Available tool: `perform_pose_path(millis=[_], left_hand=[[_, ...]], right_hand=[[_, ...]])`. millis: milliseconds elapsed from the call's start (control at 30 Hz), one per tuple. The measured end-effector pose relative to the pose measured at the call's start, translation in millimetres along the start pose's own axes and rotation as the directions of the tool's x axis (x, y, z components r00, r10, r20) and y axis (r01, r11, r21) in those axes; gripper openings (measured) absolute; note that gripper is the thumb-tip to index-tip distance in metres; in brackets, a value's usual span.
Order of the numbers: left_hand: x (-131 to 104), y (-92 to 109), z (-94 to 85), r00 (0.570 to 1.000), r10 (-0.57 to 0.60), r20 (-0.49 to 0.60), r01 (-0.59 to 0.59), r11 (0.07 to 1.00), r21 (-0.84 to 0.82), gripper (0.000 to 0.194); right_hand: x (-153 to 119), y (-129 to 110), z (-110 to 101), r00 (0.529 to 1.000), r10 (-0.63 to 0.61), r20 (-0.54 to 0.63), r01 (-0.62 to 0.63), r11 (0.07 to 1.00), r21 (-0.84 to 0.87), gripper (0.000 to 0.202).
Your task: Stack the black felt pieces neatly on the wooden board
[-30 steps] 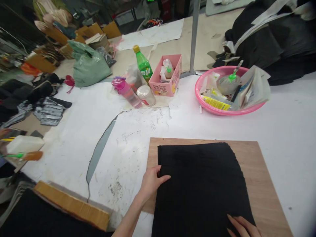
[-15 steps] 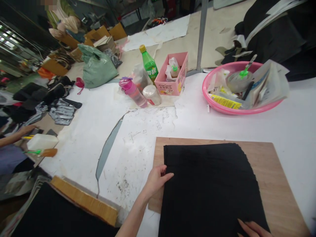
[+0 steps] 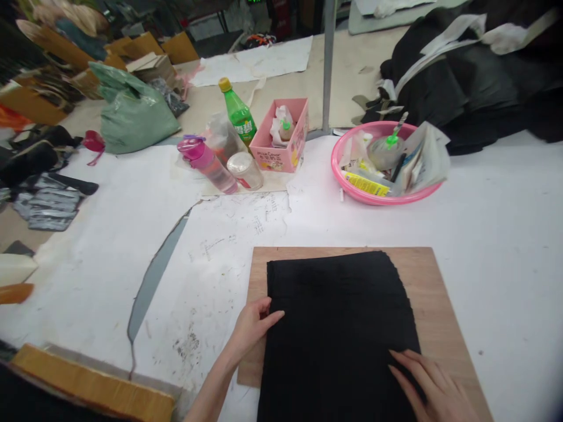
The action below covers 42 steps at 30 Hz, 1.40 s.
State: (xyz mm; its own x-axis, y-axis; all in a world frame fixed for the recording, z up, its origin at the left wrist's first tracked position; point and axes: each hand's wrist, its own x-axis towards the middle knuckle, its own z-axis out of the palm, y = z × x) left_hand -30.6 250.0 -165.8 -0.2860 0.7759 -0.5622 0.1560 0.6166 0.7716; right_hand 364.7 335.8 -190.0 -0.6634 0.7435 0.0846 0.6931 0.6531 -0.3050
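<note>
A stack of black fabric (image 3: 334,316), its right edge slightly ragged, lies on a brown wooden board (image 3: 440,316). At the fabric's left edge is my left hand (image 3: 250,328), its thumb on top and its fingers curled at the side, gripping that edge. My right hand (image 3: 433,384) rests near the right edge, fingers stretched out and thumb a little apart, the tips touching the black surface. The lower end of the fabric runs out of the picture.
Behind the board stand a pink basin (image 3: 382,199) of small items, a pink box (image 3: 275,161), a green bottle (image 3: 240,114), a pink water bottle (image 3: 209,164) and a jar (image 3: 246,170). A metal pole (image 3: 328,64) rises behind. Black material (image 3: 475,88) is heaped at right.
The view has swung to the right, shifting everything leftward. My right hand has moved up along the fabric and shows more fully. My left hand keeps its place at the left edge.
</note>
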Motion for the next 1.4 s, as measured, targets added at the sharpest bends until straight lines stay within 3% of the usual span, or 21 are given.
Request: perform_pose_path(millis=[67,200,500,633,867,1167,1400], left_hand=[[1,-1,0.4,1.0,0.007,0.026,-0.007,1.0,-0.01,0.028],[2,-1,0.7,0.997,0.008,0.073,-0.007,1.0,-0.02,0.031],[0,13,-0.3,0.999,-0.028,0.042,0.027,0.999,0.028,0.03],[0,17,-1.1,0.998,-0.033,0.045,0.031,0.999,0.045,0.032],[0,13,-1.5,0.999,-0.036,0.039,0.034,0.998,0.053,0.032],[0,12,-1.3,0.999,-0.031,0.032,0.028,0.996,0.088,0.033],[0,14,-0.2,1.0,-0.026,-0.018,0.027,0.993,0.112,0.033]], right_hand=[[24,-4,-7,0.995,0.093,-0.038,-0.092,0.995,0.046,0.032],[57,-6,-18,0.988,0.156,-0.023,-0.154,0.987,0.055,0.031],[82,-1,-34,0.987,0.151,0.06,-0.154,0.987,0.051,0.036],[86,1,-36,0.982,0.151,0.112,-0.157,0.987,0.044,0.037],[85,11,-33,0.963,0.155,0.222,-0.169,0.985,0.044,0.017],[79,16,-34,0.974,0.158,0.165,-0.156,0.987,-0.022,0.034],[80,25,-31,0.97,0.121,0.211,-0.125,0.992,0.006,0.03]])
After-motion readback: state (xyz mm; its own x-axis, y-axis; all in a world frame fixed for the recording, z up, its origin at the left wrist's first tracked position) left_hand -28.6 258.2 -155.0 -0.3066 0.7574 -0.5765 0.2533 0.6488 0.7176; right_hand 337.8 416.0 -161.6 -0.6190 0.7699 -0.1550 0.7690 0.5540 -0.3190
